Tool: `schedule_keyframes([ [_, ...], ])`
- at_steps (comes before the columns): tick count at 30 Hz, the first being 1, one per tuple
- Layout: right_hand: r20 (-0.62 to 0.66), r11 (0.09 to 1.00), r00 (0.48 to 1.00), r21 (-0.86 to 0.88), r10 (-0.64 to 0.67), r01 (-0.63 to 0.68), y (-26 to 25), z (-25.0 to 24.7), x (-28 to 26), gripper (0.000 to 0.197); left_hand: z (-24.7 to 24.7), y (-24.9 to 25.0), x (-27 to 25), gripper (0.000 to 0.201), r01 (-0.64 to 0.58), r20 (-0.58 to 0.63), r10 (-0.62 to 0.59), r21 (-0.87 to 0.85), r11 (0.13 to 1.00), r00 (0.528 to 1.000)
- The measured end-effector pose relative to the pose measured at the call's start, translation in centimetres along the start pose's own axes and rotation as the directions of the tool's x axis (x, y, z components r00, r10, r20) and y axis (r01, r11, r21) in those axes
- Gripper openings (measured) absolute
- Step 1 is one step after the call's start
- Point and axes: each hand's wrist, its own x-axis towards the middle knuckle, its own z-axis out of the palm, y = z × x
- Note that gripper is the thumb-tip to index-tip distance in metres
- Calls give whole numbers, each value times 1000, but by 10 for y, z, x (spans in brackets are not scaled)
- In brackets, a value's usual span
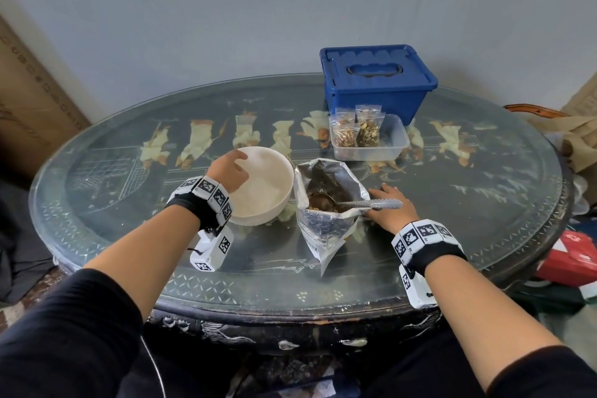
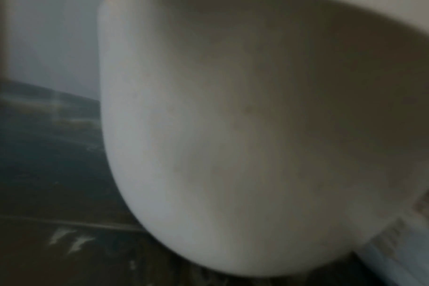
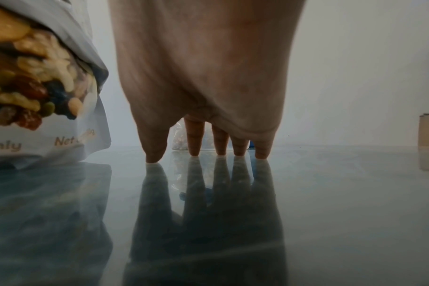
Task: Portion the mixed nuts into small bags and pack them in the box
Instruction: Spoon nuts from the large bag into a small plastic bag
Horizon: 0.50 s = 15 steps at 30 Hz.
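An open foil bag of mixed nuts (image 1: 326, 226) stands at the table's middle, with a metal spoon (image 1: 365, 203) resting in its mouth, handle pointing right. My right hand (image 1: 392, 203) lies flat on the glass just right of the bag, under the spoon handle. In the right wrist view its fingertips (image 3: 196, 152) touch the glass beside the bag (image 3: 44, 77). My left hand (image 1: 231, 168) reaches over the left rim of a white bowl (image 1: 268, 184), fingers loosely curved inside with nothing seen in them. The left wrist view shows only the bowl's outer wall (image 2: 233, 135).
A clear plastic tub (image 1: 394, 142) behind the bag holds two filled small bags (image 1: 355, 132). A blue lidded box (image 1: 378, 81) stands shut at the back. The oval glass table (image 1: 452, 203) has clutter off its right edge, including a red box (image 1: 571, 255).
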Motion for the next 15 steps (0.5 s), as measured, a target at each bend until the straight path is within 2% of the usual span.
schedule_keyframes([
  [4, -26, 999, 999, 44, -19, 20, -4, -4, -4, 45, -6, 5, -4, 35, 17, -29, -18, -45, 999, 999],
  [7, -105, 987, 994, 154, -36, 52, -6, -15, -10, 41, -9, 9, -8, 16, -3, -29, 1, -81, 997, 1000],
  [11, -258, 951, 965, 278, -57, 131, -9, -46, -23, 39, -19, 20, -17, 10, -45, -48, 35, -227, 973, 998],
  [15, -314, 931, 944, 307, -98, 199, -24, -99, -39, 34, -36, 38, -34, 8, -76, -58, 56, -428, 901, 997],
])
